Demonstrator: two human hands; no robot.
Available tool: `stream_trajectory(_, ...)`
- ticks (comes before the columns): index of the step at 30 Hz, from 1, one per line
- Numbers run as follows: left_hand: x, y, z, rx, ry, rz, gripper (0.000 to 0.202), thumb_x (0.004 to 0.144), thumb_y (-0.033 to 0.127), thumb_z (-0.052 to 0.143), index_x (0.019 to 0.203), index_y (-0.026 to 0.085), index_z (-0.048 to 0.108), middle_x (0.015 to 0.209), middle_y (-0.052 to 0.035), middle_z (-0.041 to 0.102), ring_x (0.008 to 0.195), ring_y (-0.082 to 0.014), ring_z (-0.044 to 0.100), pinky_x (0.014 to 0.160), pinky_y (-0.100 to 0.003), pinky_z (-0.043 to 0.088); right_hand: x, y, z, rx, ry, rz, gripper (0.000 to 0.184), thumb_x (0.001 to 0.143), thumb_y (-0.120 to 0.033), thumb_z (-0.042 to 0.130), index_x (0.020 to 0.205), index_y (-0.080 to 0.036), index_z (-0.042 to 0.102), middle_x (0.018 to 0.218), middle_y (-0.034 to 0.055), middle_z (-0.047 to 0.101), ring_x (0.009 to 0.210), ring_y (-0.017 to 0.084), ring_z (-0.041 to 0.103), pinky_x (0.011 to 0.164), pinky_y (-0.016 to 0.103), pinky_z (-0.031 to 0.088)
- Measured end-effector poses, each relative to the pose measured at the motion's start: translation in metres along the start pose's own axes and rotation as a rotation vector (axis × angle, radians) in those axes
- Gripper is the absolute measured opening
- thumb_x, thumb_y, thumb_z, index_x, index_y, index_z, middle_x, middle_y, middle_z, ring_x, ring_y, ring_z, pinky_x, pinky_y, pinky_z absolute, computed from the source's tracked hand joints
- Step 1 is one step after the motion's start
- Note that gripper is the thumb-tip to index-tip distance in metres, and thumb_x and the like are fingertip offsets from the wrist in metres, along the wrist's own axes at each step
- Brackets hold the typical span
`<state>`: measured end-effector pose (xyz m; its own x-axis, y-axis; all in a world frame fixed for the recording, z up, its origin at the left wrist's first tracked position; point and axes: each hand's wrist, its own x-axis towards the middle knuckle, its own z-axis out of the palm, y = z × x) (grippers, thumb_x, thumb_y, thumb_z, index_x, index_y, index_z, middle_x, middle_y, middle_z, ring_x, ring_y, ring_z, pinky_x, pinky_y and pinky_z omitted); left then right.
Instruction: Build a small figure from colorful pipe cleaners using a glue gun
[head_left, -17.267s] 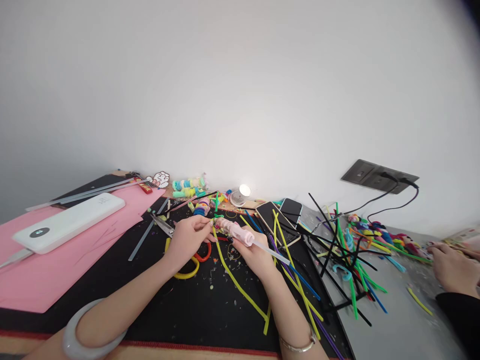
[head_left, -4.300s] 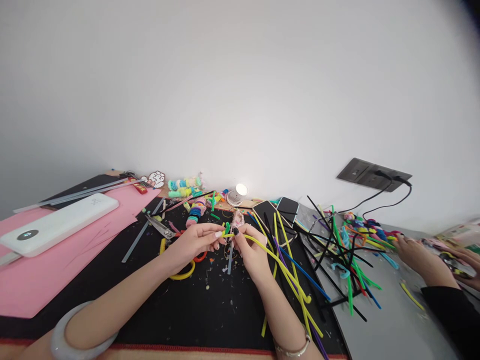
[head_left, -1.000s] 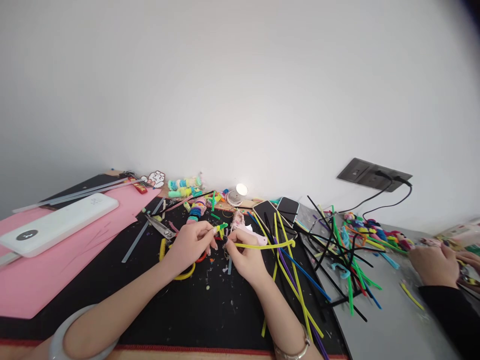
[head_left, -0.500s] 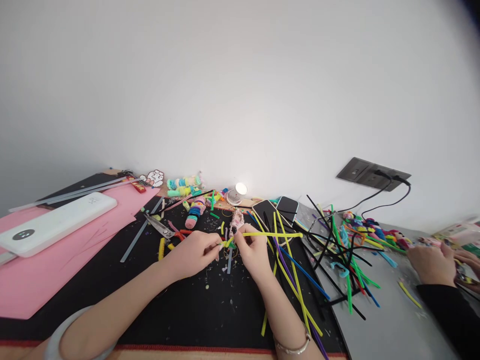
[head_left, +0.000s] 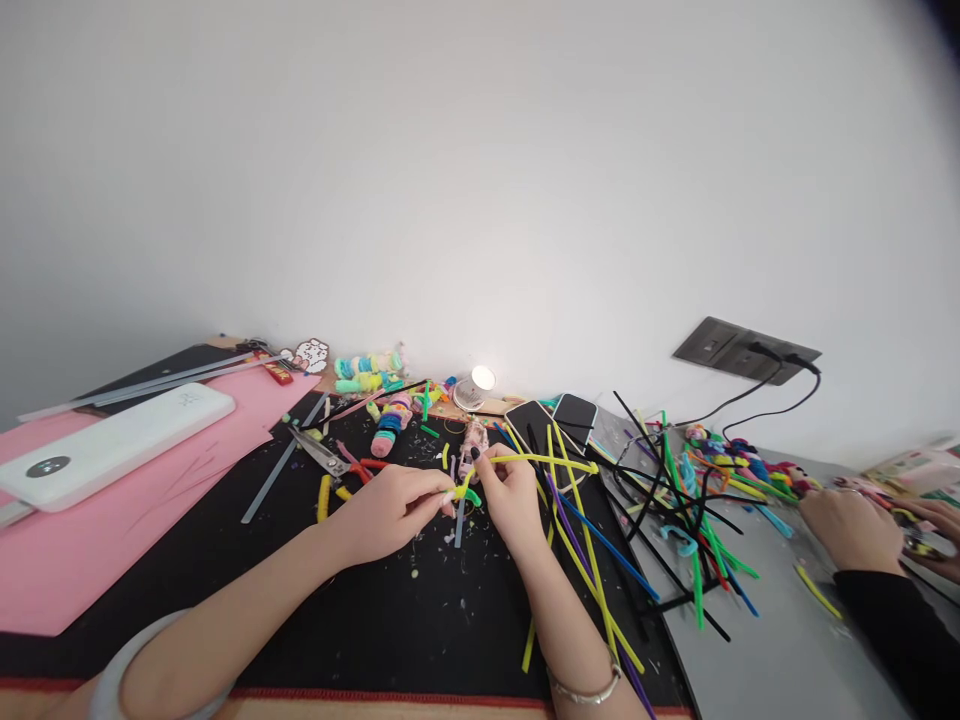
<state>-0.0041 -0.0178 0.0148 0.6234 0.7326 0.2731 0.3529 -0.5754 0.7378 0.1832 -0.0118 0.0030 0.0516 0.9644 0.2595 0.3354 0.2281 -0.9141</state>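
The yellow pipe cleaner (head_left: 541, 459) has bent higher; right hand (head_left: 514, 497) pinches it, left hand (head_left: 390, 506) pinches the green bit (head_left: 472, 494), seemingly mid-wrap

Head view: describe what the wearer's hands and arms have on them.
No sleeves on either forearm. The left hand has a thick pale bangle at the wrist; the right hand a thin silvery bracelet and dark nail polish.
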Motion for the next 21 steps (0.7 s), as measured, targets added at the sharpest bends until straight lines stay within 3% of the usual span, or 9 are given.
stream_trajectory(4, -0.0005, -0.0008, 0.0014, 0.013, 0.001, -0.031, 0.024, 0.092, 0.026, 0.042, 0.082, 0.019, 0.064, 0.069, -0.0006, 0.066, 0.054, -0.0124, 0.054, 0.054, -0.022, 0.036, 0.0007, -0.0017, -0.0009, 0.140, -0.024, 0.046, 0.026, 0.082, -0.038, 0.056, 0.064, -0.019, 0.051, 0.057, -0.0021, 0.049, 0.051, 0.011, 0.043, 0.051, 0.024, 0.031)
stream_trajectory(9, -0.0005, -0.0031, 0.0032, -0.008, -0.035, -0.067, 0.022, 0.090, 0.026, 0.044, 0.081, 0.019, 0.063, 0.062, 0.0005, 0.063, 0.051, -0.0122, 0.054, 0.053, -0.022, 0.036, 0.0016, -0.0009, -0.0016, 0.326, -0.132, 0.119, 0.031, 0.079, -0.040, 0.060, 0.062, -0.020, 0.044, 0.051, -0.0084, 0.032, 0.045, 0.007, 0.024, 0.045, 0.022, 0.019)
stream_trajectory(15, 0.0004, -0.0018, 0.0036, -0.031, -0.009, -0.090, 0.022, 0.091, 0.031, 0.045, 0.085, 0.019, 0.063, 0.061, 0.0013, 0.062, 0.051, -0.0127, 0.054, 0.052, -0.022, 0.036, -0.0021, -0.0059, -0.0021, 0.232, -0.330, 0.142, 0.030, 0.079, -0.038, 0.059, 0.060, -0.019, 0.045, 0.050, -0.0080, 0.033, 0.046, 0.008, 0.025, 0.046, 0.023, 0.018)
stream_trajectory(21, 0.0019, 0.0052, 0.0003, -0.215, -0.027, -0.165, 0.031, 0.093, 0.042, 0.041, 0.087, 0.019, 0.063, 0.078, -0.0021, 0.070, 0.053, -0.0131, 0.059, 0.056, -0.024, 0.043, -0.0027, -0.0056, -0.0022, 0.227, -0.288, 0.092, 0.032, 0.080, -0.044, 0.060, 0.064, -0.019, 0.047, 0.056, -0.0069, 0.034, 0.049, 0.009, 0.028, 0.048, 0.023, 0.021)
